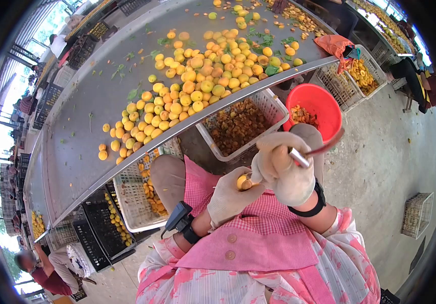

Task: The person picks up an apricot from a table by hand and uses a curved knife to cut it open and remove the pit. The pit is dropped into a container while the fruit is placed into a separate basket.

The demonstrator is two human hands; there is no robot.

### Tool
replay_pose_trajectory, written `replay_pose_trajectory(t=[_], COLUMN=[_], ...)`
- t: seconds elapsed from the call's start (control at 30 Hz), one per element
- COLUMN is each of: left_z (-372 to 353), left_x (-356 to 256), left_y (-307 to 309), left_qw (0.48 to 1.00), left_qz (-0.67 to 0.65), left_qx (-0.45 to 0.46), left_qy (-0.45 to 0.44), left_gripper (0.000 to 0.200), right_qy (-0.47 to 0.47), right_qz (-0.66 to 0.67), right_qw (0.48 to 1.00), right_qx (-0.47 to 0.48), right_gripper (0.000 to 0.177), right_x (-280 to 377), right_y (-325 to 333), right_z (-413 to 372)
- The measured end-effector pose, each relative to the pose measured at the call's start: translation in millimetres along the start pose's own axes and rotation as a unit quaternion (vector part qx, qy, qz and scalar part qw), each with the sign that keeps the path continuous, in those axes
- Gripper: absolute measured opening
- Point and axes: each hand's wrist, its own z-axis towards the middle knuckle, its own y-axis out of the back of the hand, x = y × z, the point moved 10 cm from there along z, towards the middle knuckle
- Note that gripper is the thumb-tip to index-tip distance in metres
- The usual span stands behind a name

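Head view, looking down past a pink checked apron [258, 243]. The gloved left hand [232, 196] pinches one yellow-orange fruit [244, 182] between thumb and fingers, in front of the lap. Just beside it, the gloved right hand [285, 169] has its fingers closed around a tool [300, 157] with a shiny metal part and a reddish-brown end. Beyond the knees, below the surface's near edge, are a white crate of orange pieces [138, 195], a white crate of dark pieces [235, 126] and a red bucket [329, 109] holding more pieces. Whole fruits [197, 86] pile along the near edge of the metal surface [86, 126]; an orange cloth [332, 46] drapes over its near right corner. Farther left, a seated person [51, 268] appears, face blurred.
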Motion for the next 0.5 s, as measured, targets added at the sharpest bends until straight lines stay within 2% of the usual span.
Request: replay_pose_trajectory(t=[0.07,0.1,0.13,0.17,0.23,0.3,0.33,0.4,0.43,0.5], left_z=[-3,-1,1,2,3,2,1,2,2,3], left_x=[-7,-6,-5,-5,-9,-6,-6,-2,-1,-1], left_y=[-4,-3,0,2,5,1,0,4,3,5], left_qw=[0.998,0.998,0.999,1.000,0.999,0.999,0.999,0.999,0.999,0.999], left_qz=[0.054,0.054,0.035,0.017,0.031,0.027,0.027,0.005,0.005,-0.013], left_qx=[0.033,0.032,0.025,0.018,0.011,0.030,0.032,0.004,0.004,-0.019], left_qy=[0.022,0.023,0.019,0.014,0.001,0.015,0.016,0.036,0.036,0.027], left_gripper=[0.028,0.028,0.028,0.027,0.027,0.027,0.027,0.028,0.028,0.029], right_qy=[-0.033,-0.035,-0.080,-0.123,-0.114,-0.034,-0.034,0.061,0.062,0.132], right_qz=[0.046,0.047,0.199,0.347,0.315,0.230,0.230,0.080,0.079,0.047], right_qw=[0.996,0.996,0.973,0.925,0.936,0.964,0.964,0.984,0.984,0.983], right_qx=[-0.070,-0.070,-0.083,-0.094,-0.108,-0.129,-0.131,-0.150,-0.150,-0.118], right_gripper=[0.032,0.032,0.031,0.030,0.029,0.030,0.030,0.028,0.028,0.026], right_x=[-4,-2,-10,-19,-18,-5,-7,14,11,17], right_y=[11,14,18,17,22,31,28,27,27,21], right_z=[5,9,11,11,11,8,6,3,1,-4])
